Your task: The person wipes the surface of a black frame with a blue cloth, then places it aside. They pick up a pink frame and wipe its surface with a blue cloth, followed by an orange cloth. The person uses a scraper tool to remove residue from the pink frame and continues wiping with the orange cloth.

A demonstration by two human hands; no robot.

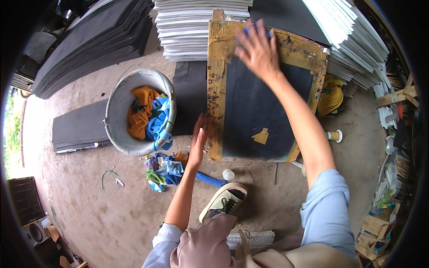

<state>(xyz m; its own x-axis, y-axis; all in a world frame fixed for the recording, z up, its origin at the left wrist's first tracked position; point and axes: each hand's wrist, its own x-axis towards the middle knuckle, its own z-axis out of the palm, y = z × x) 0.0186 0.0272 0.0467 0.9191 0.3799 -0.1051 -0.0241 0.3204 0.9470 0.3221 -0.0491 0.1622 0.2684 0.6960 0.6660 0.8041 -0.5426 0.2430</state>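
A flat, framed screen (263,102) with a dark middle lies in front of me. Its wooden border (215,58) is covered in brown tape with dark stains. My right hand (259,51) is spread over the far edge, somewhat blurred by motion. Under and between its fingers shows a bit of blue, seemingly cloth (246,30). My left hand (199,140) rests with straight fingers along the left edge, its fingertips in shadow. Near the screen's lower part sits a small tan patch (260,136) of irregular shape.
A grey bucket (117,131) holds orange and blue cloths (145,107). More coloured rags (170,169) lie beside it. Stacked white sheets (196,29) and black sheets (103,40) stand behind. A yellow cloth bundle (331,94) and a small cup (334,136) are on the right.
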